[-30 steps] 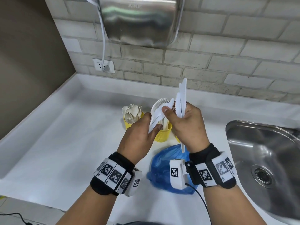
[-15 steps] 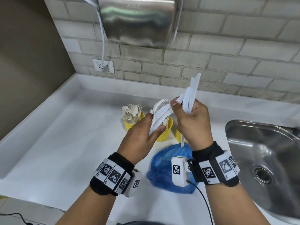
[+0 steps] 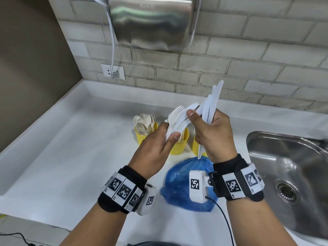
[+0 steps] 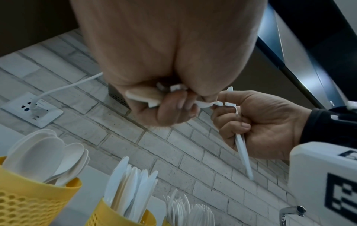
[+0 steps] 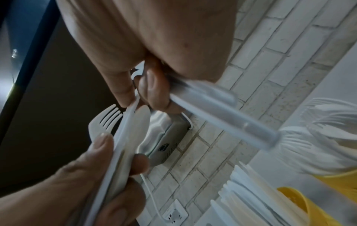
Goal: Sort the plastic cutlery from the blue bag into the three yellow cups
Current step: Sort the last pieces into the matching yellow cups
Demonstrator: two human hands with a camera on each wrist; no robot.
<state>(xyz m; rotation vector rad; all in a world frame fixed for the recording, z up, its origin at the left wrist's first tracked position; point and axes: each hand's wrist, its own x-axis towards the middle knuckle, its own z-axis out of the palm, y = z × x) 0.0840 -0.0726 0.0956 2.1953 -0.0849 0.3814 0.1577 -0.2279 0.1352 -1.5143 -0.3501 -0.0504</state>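
My left hand (image 3: 169, 137) grips a bundle of white plastic cutlery (image 3: 177, 118) with fork tines at the top, held above the cups. My right hand (image 3: 197, 118) grips several white knives (image 3: 213, 100) that tilt up to the right, and its thumb and forefinger pinch one more piece of the left bundle. Three yellow cups stand behind the hands: the spoon cup (image 3: 144, 134), the knife cup (image 3: 179, 145), and the fork cup (image 3: 196, 147), largely hidden by my right hand. The blue bag (image 3: 179, 183) lies crumpled in front of the cups.
A steel sink (image 3: 284, 166) is sunk into the white counter (image 3: 71, 148) on the right. A brick wall with a socket (image 3: 112, 71) and a metal hand dryer (image 3: 150, 22) stands behind. A brown wall closes the left side.
My right hand has shifted right and slightly up, and its knives have tilted from upright to leaning right. The left hand keeps its bundle almost in place.
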